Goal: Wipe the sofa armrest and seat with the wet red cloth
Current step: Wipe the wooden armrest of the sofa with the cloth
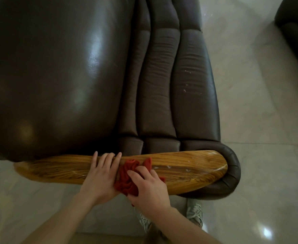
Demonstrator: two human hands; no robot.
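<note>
R hand fingers curled, pressing cloth on wood armrest | L hand flat, open, holds nothing | tip: wipe w/ grain toward white specks, firm even pressure | seat not yet done

No readable text, labels, brands or numbers anywhere. Pale flecks on wooden armrest panel and leather armrest cushion look like scuffs or residue, possibly, not lettering.

The right hand presses the bunched red cloth onto the wooden armrest; the left hand lies flat just beside it, fingers toward the seat.
</note>
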